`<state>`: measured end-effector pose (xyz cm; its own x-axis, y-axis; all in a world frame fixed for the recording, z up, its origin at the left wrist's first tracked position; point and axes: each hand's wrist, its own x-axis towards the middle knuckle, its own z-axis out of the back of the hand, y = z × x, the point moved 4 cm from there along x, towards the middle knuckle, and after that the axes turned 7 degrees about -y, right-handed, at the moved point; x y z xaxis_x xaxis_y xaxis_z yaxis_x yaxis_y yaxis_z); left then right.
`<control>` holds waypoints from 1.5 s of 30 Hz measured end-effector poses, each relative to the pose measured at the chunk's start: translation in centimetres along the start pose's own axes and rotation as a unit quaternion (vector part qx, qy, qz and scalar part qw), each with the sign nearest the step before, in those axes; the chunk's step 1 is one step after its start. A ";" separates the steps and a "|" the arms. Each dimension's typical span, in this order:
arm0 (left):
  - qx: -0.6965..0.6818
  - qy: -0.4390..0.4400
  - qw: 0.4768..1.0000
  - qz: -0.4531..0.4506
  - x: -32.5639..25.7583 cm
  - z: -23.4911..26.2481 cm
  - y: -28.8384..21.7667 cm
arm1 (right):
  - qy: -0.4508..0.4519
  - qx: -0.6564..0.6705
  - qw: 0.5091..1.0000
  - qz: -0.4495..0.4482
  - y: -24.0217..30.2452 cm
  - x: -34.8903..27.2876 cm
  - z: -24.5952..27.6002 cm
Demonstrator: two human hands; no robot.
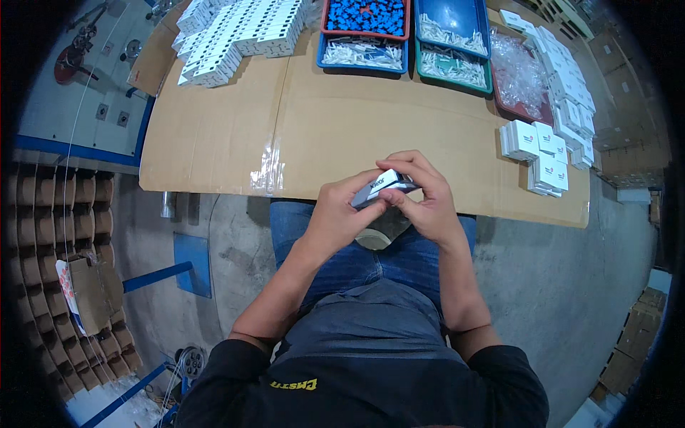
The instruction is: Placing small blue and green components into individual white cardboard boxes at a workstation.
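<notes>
The single view came from a camera on the person's head and looked steeply down from close above the lap. It faced forward over the cardboard-covered table [214, 135], with the forearms entering from the lower edge. The fisheye lens bent straight edges near the dark rim.

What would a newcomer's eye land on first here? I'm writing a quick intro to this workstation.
First, the two hands at the centre: the left hand and right hand hold a small white carton together over the cardboard-covered table's near edge. Next, the trays of blue parts at the far edge, then the stacked white boxes on the right.
</notes>
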<state>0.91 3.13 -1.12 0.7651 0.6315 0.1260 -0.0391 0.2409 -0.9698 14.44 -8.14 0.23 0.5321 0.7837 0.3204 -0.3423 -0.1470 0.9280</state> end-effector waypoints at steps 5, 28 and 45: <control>0.039 -0.004 0.999 -0.024 -0.5 -0.4 0.4 | 0.006 0.016 1.000 -0.017 -0.6 -0.2 -0.1; -0.156 0.019 0.983 0.093 -2.0 -0.3 1.9 | 0.071 0.026 0.997 -0.005 -1.2 -0.5 1.3; -0.238 0.006 0.971 -0.005 -1.7 -0.2 -1.1 | -0.038 0.302 0.948 -0.088 0.2 -2.6 0.4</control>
<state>-0.21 1.70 -0.33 0.7713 0.6216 0.1369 0.2685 -0.1228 -0.9554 13.37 -10.43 -0.37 0.6020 0.7857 0.1425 0.2511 -0.3557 0.9002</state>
